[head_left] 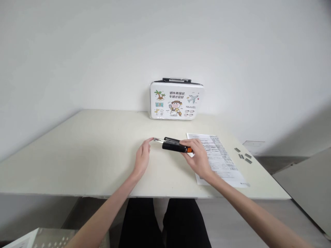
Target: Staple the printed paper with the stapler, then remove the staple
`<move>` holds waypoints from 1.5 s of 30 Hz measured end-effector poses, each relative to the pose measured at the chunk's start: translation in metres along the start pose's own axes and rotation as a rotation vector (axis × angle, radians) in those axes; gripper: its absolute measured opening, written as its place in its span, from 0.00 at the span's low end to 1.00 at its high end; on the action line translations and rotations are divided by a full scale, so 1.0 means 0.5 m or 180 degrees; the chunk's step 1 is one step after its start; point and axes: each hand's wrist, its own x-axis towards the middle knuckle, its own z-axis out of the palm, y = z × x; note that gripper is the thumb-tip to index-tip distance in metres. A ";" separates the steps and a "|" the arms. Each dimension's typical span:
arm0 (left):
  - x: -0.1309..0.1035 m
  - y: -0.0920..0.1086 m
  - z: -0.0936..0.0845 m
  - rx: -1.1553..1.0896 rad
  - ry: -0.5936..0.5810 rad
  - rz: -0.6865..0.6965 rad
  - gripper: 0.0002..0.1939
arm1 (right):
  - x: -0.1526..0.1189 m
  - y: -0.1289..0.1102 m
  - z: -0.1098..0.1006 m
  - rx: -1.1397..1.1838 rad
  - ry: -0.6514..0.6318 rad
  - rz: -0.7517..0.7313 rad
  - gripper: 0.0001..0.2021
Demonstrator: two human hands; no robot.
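Note:
Above the middle of the table, my right hand [198, 156] is closed around a black stapler [174, 146] with an orange part at its rear end. A thin metal slide [159, 140] sticks out of the stapler's left end. My left hand [143, 156] has its index finger stretched out, the fingertip at the slide's outer end and seemingly touching it. The left thumb and other fingers are partly hidden and do not grip the stapler. A printed sheet of paper [219, 168] lies partly under my right hand.
Several grey staple strips [248, 161] lie near the table's right edge. A white case [177, 101] with cartoon prints and a black handle stands upright at the back, near the wall [103, 51]. The white table [85, 155] has its front edge close to my legs.

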 end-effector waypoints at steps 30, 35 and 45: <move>0.030 -0.017 -0.021 -0.1472 -0.0044 -0.0602 0.13 | 0.221 0.227 0.291 0.0921 -0.0919 0.1271 0.23; 0.042 -0.013 -0.035 -0.1985 -0.0109 -0.0829 0.13 | 0.229 0.247 0.293 0.0606 -0.1117 0.1060 0.18; 0.040 0.005 -0.019 -0.2646 -0.0031 -0.1433 0.12 | 0.153 0.081 0.204 0.0307 -0.1050 -0.0266 0.21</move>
